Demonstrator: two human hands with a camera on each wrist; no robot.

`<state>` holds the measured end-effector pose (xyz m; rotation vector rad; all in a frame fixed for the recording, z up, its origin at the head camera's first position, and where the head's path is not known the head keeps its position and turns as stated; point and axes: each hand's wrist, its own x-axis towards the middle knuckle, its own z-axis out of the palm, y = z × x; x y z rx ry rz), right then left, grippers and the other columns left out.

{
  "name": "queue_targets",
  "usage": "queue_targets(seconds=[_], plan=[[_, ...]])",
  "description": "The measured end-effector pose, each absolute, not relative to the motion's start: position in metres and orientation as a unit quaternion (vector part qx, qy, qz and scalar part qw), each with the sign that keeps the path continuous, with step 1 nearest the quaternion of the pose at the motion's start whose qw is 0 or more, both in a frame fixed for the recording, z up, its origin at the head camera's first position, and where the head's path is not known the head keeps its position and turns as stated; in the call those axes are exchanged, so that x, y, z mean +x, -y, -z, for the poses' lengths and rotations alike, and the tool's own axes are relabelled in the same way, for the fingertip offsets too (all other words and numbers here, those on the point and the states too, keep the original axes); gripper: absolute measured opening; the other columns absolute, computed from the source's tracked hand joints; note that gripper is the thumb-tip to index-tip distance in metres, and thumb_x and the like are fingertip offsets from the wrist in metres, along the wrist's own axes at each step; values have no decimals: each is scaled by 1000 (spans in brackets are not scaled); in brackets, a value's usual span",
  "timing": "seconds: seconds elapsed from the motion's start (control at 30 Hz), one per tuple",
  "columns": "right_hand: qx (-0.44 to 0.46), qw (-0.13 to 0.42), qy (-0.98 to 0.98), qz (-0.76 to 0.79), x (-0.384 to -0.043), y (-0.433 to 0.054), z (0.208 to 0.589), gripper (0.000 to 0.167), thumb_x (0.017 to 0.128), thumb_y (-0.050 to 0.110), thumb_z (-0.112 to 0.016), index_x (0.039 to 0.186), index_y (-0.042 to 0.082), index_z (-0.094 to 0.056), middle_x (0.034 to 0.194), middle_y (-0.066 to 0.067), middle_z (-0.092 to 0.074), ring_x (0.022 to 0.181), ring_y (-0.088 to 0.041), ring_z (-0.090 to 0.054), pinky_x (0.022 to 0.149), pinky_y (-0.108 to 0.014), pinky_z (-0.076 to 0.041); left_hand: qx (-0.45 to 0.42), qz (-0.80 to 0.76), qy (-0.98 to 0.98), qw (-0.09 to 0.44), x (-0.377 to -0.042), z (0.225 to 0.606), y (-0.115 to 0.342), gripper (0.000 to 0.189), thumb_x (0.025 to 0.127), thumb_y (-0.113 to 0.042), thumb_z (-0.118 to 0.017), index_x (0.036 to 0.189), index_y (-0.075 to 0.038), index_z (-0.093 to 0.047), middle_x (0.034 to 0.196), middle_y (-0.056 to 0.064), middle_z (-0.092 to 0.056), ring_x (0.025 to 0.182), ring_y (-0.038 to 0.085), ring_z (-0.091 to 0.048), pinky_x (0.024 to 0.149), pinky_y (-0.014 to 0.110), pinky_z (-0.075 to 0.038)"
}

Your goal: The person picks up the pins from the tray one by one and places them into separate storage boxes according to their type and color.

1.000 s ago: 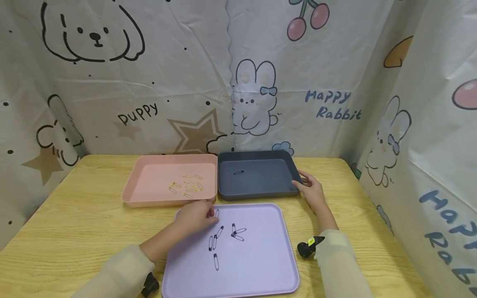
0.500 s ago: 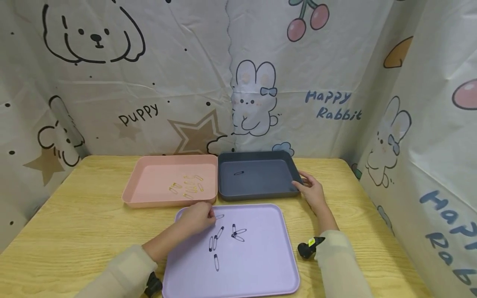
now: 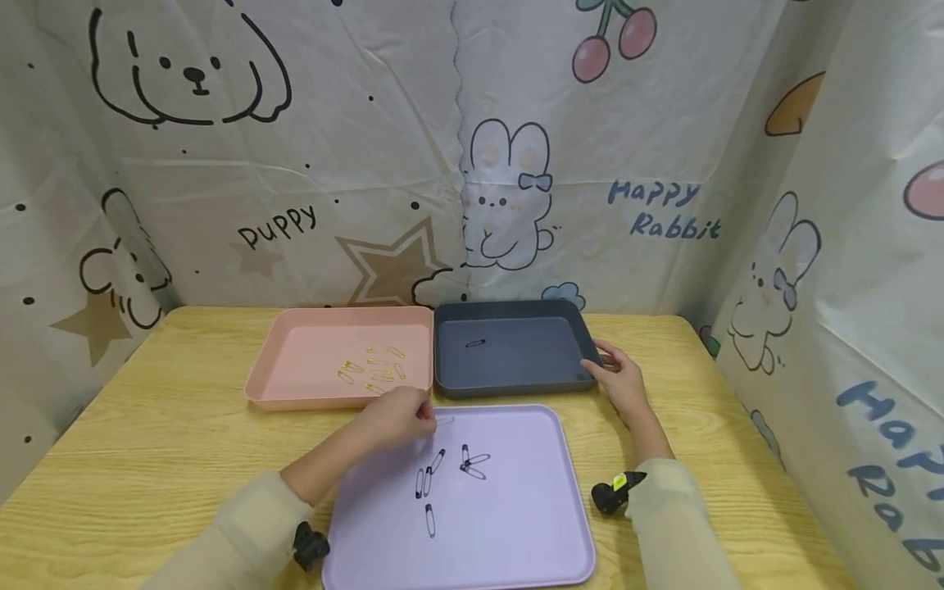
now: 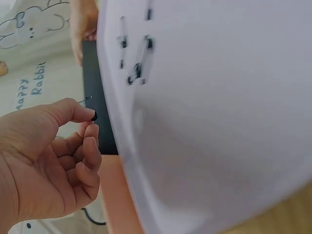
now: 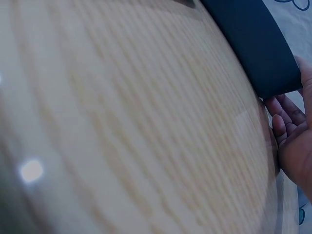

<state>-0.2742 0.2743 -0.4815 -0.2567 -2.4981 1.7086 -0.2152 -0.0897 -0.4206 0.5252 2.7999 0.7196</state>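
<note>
My left hand (image 3: pixel 398 416) is over the far left part of the lavender tray (image 3: pixel 516 524). In the left wrist view its thumb and forefinger pinch a black safety pin (image 4: pixel 94 116) by the dark head. The pin's thin wire (image 3: pixel 446 421) points right in the head view. Several black safety pins (image 3: pixel 431 521) lie on the lavender tray, some clustered. At the right end of the dark grey tray (image 3: pixel 524 360), my right hand (image 3: pixel 622 385) grips the rim, thumb inside and fingers outside. One black safety pin (image 3: pixel 475 343) lies in that tray.
A pink tray (image 3: pixel 302 352) adjoins the dark grey one on the left and holds several gold safety pins (image 3: pixel 379 375). The wooden table (image 3: pixel 147 442) meets a printed curtain (image 3: pixel 369 147) at the back and sides.
My left hand has risen slightly and shifted right, with the pin in its fingers turning from upright to pointing right. The right hand stays on the dark grey tray.
</note>
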Motion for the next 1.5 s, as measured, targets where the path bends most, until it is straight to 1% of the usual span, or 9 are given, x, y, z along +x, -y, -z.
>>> queue_targets(seconds=[0.13,0.23,0.4,0.53,0.7,0.9,1.13,1.37,1.5], plan=[[-81,53,822,-562,-274,-275,483,60,84,33,-69,138,17,-48,128,-14,-51,105,-16,-50,75,-10,-42,191,-255,-944,86,-225,407,87,5,76,-10,-63,71,-11,-61,68,-3,-57,64,11,-50,61,24,-41],[-80,53,820,-564,-274,-275,484,60,84,33,-69,137,17,-48,128,-14,-51,105,-15,-50,75,-10,-43,210,-263,-939,74,-234,400,86,3,76,-10,-63,73,-8,-63,67,-2,-58,62,10,-49,60,23,-41],[-79,54,818,-567,-275,-275,483,59,84,32,-69,137,17,-48,127,-14,-52,107,-18,-51,75,-10,-43,219,-265,-936,75,-246,391,78,4,79,-10,-62,76,-7,-63,66,-1,-58,60,10,-49,56,21,-40],[-76,53,815,-572,-276,-275,483,59,84,31,-69,137,17,-48,128,-15,-52,110,-21,-51,75,-10,-44,201,-267,-938,87,-251,388,71,6,84,-14,-61,79,-9,-61,71,-1,-57,64,12,-51,58,22,-40],[-79,53,816,-570,-276,-274,484,58,84,30,-70,136,18,-49,128,-14,-52,111,-21,-51,75,-10,-43,180,-289,-935,101,-258,391,62,8,87,-19,-60,82,-12,-60,75,0,-57,68,13,-52,60,24,-41],[-78,62,819,-565,-275,-275,484,58,84,30,-69,137,15,-49,127,-16,-52,107,-18,-52,75,-11,-43,166,-331,-922,113,-271,396,55,7,87,-17,-60,84,-10,-60,77,1,-55,71,15,-50,60,24,-40],[-76,63,818,-567,-276,-277,484,58,84,31,-70,136,16,-50,126,-16,-53,103,-15,-53,74,-10,-44,184,-319,-924,100,-290,400,50,11,87,-18,-60,89,-7,-62,78,2,-56,69,14,-50,60,22,-40],[-77,64,816,-569,-276,-277,484,58,84,31,-70,136,15,-50,125,-17,-54,101,-12,-53,74,-10,-44,197,-327,-921,80,-305,406,44,11,87,-16,-59,86,-5,-63,77,2,-58,67,12,-50,57,20,-40],[-76,66,817,-567,-276,-277,484,58,84,30,-70,136,15,-50,125,-17,-55,100,-13,-53,74,-11,-44,207,-329,-919,66,-311,410,40,11,86,-14,-59,85,-4,-64,75,2,-58,66,10,-49,59,19,-39]])
